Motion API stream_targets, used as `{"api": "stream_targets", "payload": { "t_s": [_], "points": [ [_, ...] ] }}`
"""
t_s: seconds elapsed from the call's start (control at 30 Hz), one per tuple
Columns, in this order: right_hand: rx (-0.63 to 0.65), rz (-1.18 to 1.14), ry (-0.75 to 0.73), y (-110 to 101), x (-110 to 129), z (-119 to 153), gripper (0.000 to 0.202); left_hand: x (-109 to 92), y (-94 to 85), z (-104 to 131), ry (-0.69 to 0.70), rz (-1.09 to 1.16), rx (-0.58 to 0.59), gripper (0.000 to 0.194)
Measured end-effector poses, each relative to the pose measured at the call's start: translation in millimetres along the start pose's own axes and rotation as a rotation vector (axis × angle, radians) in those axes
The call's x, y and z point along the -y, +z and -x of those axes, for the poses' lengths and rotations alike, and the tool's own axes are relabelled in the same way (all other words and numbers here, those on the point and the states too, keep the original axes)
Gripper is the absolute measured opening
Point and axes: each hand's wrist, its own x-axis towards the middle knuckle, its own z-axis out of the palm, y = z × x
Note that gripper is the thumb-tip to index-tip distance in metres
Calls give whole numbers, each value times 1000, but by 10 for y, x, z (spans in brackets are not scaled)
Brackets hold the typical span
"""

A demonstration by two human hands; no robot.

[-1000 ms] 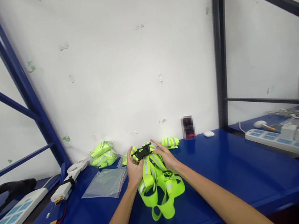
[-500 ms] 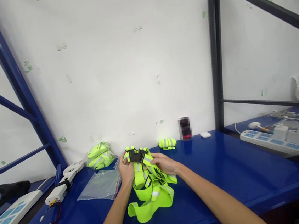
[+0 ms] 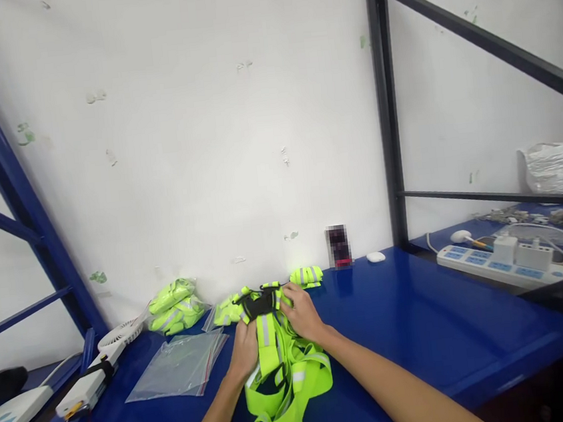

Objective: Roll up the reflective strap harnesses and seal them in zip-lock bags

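A neon yellow reflective strap vest (image 3: 269, 340) with silver stripes is held up over the blue table in front of me. Its black buckle (image 3: 260, 303) faces me near the top, between my hands. My left hand (image 3: 244, 350) grips the straps just left of the buckle, fingers partly hidden behind it. On the right side, my right hand (image 3: 302, 313) is closed around the strap beside the buckle. Loose straps hang below and curl onto the table. Behind my left hand lies another bundle of neon straps (image 3: 225, 311).
Clear zip bags (image 3: 177, 366) lie left of my hands. Farther back are a bagged neon bundle (image 3: 175, 308), a folded neon roll (image 3: 306, 276), a blurred-out phone-like item (image 3: 338, 246) and a white case (image 3: 375, 257). Left stands a white fan (image 3: 120, 333); right, a power strip (image 3: 501, 267).
The buckle has gone from slightly tilted to more level. My right hand has moved up beside it. The camera view has turned slightly right, and the bundle behind my left hand now shows.
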Motion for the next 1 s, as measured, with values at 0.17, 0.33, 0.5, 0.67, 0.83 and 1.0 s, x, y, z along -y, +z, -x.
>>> {"api": "stream_targets", "payload": {
  "t_s": [0.17, 0.33, 0.5, 0.67, 0.83, 1.0],
  "points": [
    [-134, 8, 197, 26, -116, 4, 22, -128, 59, 221, 278, -268, 304, 24],
    [-161, -9, 275, 70, -157, 17, 32, -108, 108, 268, 273, -211, 343, 37],
    [-218, -90, 233, 41, -74, 26, 27, -65, 131, 206, 79, 7, 185, 51],
    [-101, -246, 231, 11, 26, 44, 32, 2, 190, 97, -220, 228, 35, 49],
    [122, -528, 400, 31, 50, 48, 51, 66, 113, -17, -190, 214, -42, 46],
    [189, -681, 557, 56, 8, 61, 72, -13, 21, -44, -95, 211, -111, 39]
  ]
}}
